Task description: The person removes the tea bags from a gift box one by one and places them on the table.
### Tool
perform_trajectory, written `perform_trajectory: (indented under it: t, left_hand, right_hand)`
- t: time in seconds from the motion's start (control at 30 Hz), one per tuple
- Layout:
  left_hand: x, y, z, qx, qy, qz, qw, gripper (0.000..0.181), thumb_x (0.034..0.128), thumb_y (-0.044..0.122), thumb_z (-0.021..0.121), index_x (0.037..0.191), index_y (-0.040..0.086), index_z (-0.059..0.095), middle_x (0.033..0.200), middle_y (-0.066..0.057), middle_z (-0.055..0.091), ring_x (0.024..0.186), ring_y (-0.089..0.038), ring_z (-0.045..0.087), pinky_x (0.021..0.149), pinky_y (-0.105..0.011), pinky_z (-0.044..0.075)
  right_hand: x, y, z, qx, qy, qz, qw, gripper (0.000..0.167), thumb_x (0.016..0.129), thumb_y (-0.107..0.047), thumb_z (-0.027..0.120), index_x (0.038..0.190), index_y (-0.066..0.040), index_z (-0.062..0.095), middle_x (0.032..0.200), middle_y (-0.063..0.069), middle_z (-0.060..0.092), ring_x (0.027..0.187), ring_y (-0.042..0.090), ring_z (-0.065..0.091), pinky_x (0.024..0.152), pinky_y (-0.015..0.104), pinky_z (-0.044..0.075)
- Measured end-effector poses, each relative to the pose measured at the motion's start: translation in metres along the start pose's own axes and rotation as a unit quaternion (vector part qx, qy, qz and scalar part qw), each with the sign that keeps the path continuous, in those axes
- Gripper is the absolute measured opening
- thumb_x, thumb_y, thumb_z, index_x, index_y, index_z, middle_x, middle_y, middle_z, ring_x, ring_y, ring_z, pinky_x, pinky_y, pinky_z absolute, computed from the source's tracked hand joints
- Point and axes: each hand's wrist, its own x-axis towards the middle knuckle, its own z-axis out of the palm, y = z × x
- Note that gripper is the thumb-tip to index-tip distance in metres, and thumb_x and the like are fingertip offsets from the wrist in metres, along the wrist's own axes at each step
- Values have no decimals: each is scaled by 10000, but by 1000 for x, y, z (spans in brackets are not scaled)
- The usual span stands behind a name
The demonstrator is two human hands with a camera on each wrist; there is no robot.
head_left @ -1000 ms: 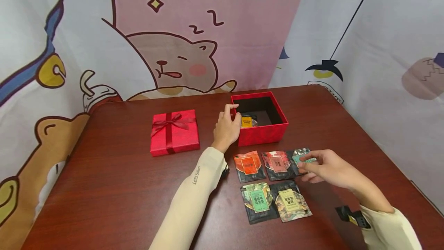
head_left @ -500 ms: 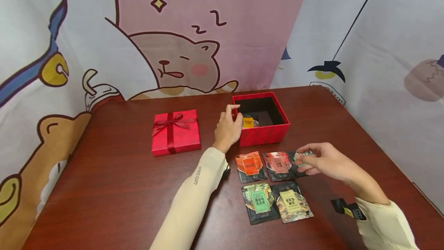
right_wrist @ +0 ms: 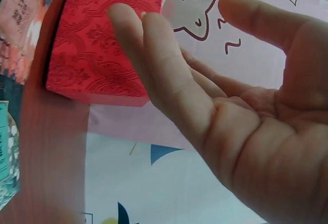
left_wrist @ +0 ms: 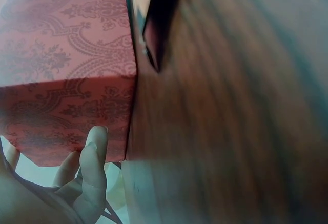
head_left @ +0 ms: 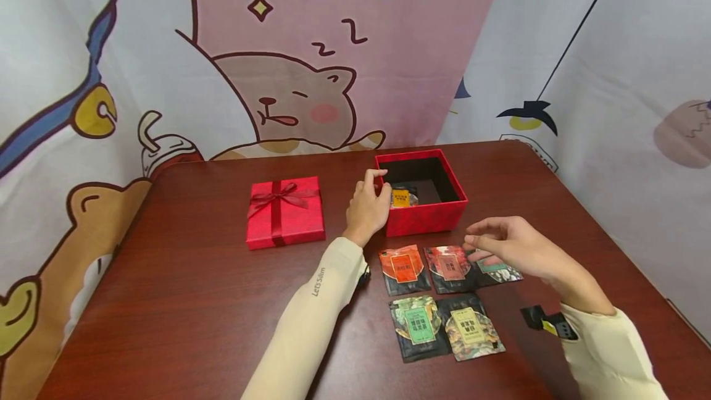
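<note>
My left hand [head_left: 368, 207] holds the open red gift box [head_left: 424, 221] at its left side, index finger reaching over the rim. In the left wrist view, fingertips press the box's patterned outer wall [left_wrist: 66, 101]. A tea sachet with a yellow label [head_left: 401, 197] lies inside the box. My right hand [head_left: 516, 249] hovers just above a teal-labelled sachet [head_left: 500, 271], partly covering it. The right wrist view shows its fingers apart, with nothing between them. Beside that sachet lie a pink-labelled one [head_left: 449, 269] and an orange one [head_left: 404, 270].
Nearer me, a green-labelled sachet [head_left: 419, 327] and a pale yellow-labelled one [head_left: 471, 329] lie side by side. The red lid [head_left: 286, 212] with its ribbon bow sits to the left on the brown table [head_left: 183, 276]. A cartoon-printed curtain [head_left: 422, 48] hangs behind.
My right hand has let go of the teal-labelled sachet and lifted slightly up and away, leaving it on the table. My left hand stays at the box. The view has shifted slightly.
</note>
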Motion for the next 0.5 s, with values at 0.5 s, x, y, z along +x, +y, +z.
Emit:
perform_trajectory:
  t: [0.5]
  left_hand:
    - [-2,4,-1,47,-50,-66,10000,388,990,466,415,1367,401,479,1201,-46,570,976,-368,627,825,-546,462]
  right_hand:
    - [15,-26,-8,322,472,-430,9974,453,992,-176,603,1316,126,508,1186,274,653,901,215,734,750,312,574]
